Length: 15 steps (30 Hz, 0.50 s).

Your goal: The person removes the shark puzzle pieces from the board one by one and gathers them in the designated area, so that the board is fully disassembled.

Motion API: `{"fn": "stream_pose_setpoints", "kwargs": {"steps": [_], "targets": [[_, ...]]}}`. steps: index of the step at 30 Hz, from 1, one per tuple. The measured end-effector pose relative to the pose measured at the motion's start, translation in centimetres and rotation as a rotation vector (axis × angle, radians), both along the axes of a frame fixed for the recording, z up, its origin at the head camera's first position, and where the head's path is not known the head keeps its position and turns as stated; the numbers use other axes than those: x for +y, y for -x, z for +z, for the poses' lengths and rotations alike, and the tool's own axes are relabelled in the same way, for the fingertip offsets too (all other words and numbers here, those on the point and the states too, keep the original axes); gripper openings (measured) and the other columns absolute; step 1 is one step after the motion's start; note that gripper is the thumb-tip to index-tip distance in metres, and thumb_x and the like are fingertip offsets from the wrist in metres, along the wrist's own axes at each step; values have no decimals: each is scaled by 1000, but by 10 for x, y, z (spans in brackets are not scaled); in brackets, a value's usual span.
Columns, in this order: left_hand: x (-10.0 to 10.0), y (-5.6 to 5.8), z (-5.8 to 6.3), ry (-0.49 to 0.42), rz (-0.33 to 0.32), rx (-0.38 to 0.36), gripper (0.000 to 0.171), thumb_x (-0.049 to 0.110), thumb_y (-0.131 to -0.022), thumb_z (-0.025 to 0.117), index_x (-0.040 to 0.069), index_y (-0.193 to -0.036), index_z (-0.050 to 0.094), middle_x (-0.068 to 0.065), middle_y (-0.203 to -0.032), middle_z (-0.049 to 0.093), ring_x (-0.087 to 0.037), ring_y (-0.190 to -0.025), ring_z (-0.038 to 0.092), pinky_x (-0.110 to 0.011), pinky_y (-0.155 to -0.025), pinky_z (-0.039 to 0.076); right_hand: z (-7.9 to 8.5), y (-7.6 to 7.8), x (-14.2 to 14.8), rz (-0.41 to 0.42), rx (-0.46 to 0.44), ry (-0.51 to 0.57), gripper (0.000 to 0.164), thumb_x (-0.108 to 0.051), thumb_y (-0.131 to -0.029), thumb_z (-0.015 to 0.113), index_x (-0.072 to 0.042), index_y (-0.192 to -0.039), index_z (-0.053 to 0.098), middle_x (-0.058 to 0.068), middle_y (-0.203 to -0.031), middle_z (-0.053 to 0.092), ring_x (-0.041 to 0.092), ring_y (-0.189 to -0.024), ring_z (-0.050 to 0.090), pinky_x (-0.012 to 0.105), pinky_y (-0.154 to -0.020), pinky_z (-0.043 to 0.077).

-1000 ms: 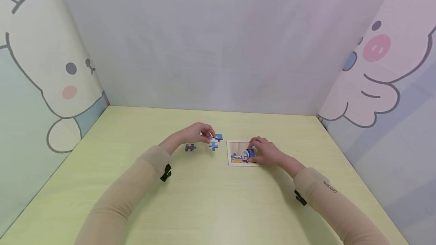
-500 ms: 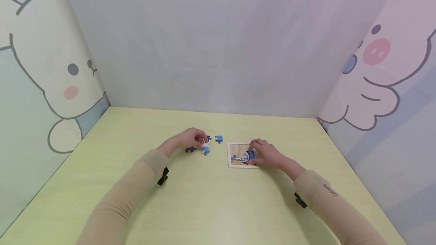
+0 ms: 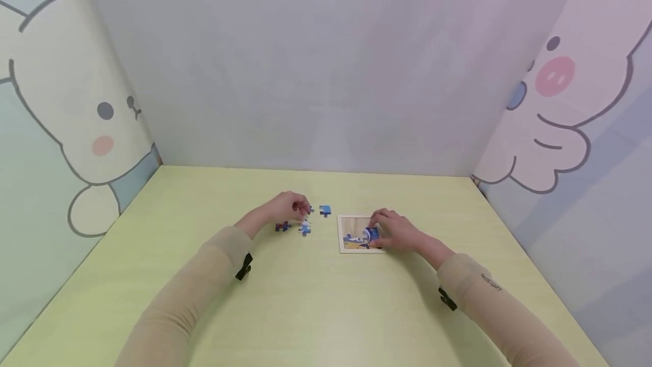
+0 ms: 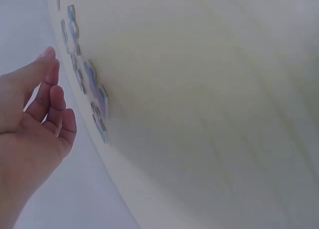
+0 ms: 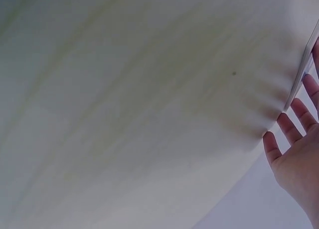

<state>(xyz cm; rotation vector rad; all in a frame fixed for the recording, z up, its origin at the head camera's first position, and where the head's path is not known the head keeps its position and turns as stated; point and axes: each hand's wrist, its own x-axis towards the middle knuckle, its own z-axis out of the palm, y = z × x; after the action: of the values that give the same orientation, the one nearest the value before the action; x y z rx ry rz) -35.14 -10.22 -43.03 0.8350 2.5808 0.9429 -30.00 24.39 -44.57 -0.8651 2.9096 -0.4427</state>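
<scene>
green table (image 3: 316,310): three loose pieces (image 3: 304,227) (one board (image 3: 351,225)).

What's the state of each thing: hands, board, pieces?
Left hand: fingers loosely curled above loose pieces, holding nothing visible.
Right hand: fingers resting on a blue piece in the board.
Board: flat on table, partly filled.
Loose pieces: flat on table, left of board.

Pale yellow-green wooden tabletop (image 3: 316,310); blue-and-white cardboard puzzle pieces (image 3: 304,226); tan wooden puzzle tray (image 3: 351,225) showing blue, white and orange picture; beige sleeves (image 3: 204,276).
</scene>
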Motion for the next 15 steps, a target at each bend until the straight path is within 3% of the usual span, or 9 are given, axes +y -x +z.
{"fn": "stream_pose_setpoints", "kwargs": {"steps": [6,15], "targets": [[14,-2,12,-13,-20,23,20,8,-87,67,7,-107,65,1,-89,62,-14,-84,55,-30,-80,47,4,1,0,10,-16,-27,40,-47,-81,70,-21,-109,60,8,-130,51,32,-119,46,59,-93,37],[41,-5,31,-19,-87,64,22,8,-88,65,5,-110,64,-6,-100,66,-17,-96,54,-35,-91,43,11,6,7,108,-79,-26,39,-38,-85,69,-18,-117,59,12,-134,48,35,-124,42,57,-100,34]]}}
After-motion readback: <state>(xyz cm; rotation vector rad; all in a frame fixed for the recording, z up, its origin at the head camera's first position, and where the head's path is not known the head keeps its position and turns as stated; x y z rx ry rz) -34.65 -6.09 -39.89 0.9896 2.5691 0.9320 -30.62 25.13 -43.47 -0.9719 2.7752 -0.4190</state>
